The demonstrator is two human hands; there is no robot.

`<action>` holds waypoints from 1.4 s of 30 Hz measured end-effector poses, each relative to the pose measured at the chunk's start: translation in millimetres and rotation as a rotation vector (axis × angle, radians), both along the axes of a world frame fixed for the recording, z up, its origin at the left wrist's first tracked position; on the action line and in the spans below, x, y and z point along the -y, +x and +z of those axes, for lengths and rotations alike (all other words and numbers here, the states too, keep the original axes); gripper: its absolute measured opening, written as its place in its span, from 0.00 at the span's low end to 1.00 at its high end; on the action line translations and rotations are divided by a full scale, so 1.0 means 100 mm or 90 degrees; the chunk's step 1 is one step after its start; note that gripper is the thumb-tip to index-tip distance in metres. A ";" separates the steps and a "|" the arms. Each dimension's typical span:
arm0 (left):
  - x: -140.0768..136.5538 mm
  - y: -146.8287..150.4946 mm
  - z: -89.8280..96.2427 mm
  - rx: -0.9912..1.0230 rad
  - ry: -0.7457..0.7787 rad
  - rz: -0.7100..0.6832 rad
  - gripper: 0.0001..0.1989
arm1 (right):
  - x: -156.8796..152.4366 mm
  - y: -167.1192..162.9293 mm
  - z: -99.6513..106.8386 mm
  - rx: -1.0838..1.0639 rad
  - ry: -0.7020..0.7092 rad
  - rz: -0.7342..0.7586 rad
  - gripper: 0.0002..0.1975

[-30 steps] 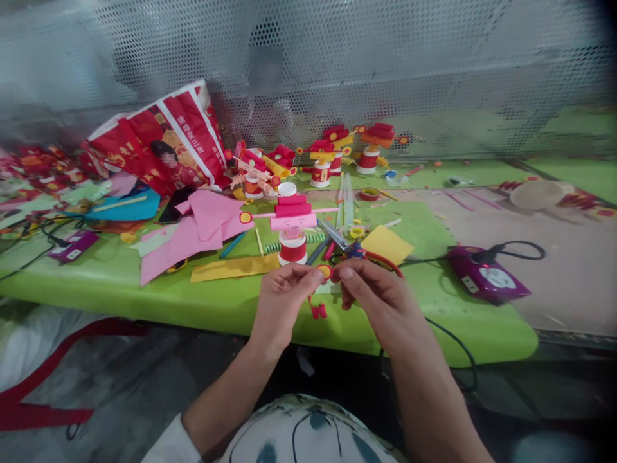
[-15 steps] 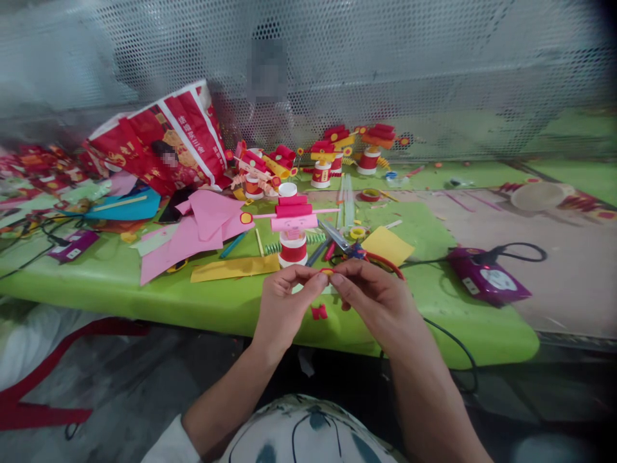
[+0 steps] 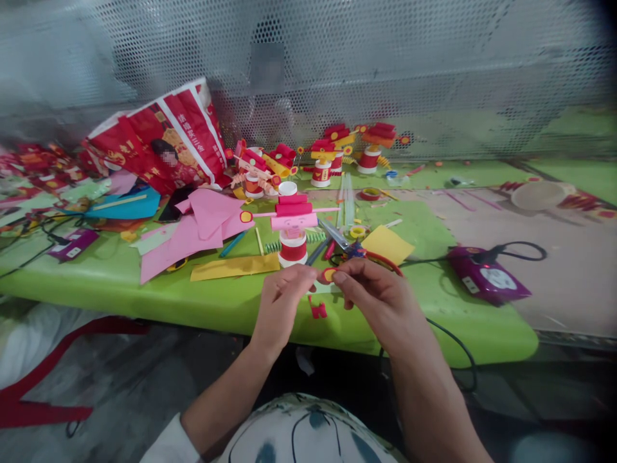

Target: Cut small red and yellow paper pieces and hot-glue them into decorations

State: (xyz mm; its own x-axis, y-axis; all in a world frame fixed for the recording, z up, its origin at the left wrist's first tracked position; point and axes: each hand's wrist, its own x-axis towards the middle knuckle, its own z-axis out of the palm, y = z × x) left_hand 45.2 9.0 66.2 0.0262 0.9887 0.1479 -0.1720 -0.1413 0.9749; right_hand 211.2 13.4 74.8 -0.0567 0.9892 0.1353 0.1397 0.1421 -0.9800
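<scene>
My right hand (image 3: 373, 289) pinches a small red paper disc with a yellow centre (image 3: 329, 275) between thumb and forefinger. Just left of the disc is my left hand (image 3: 285, 296), its thumb and fingers pressed together; whether anything lies between them is hidden. Small red paper scraps (image 3: 318, 308) lie below the fingertips on the green table edge. Right behind my hands stands a paper figure (image 3: 293, 251) with a pink face roll, red rolls on top, a red-and-white base and green coiled arms. A similar red and yellow disc (image 3: 246, 217) tips the pink stick across it.
Scissors (image 3: 337, 236) and pens lie behind my right hand, near a yellow paper square (image 3: 388, 244). Pink sheets (image 3: 193, 238) and a yellow strip (image 3: 236, 267) spread leftward. Finished-looking figures (image 3: 322, 168) and a red bag (image 3: 164, 138) line the back; a purple box (image 3: 488, 275) with a cable sits right.
The disc has turned its flat yellow face toward me. My left thumb and fingers have drawn slightly away from it, while my right hand keeps its pinch. More red scrap shows below.
</scene>
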 end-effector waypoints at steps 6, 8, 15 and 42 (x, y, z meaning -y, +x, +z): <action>0.01 0.01 0.01 -0.076 0.003 0.034 0.06 | 0.02 0.01 -0.01 0.006 0.006 0.019 0.13; -0.01 0.02 -0.02 -0.030 -0.012 0.023 0.06 | 0.01 0.01 -0.02 -0.002 0.016 0.022 0.13; -0.05 0.03 -0.04 0.086 -0.066 0.015 0.06 | -0.01 0.02 -0.04 -0.036 0.044 0.021 0.14; -0.02 0.05 -0.08 -0.008 -0.028 0.030 0.09 | 0.03 -0.02 -0.07 -0.016 0.013 0.008 0.15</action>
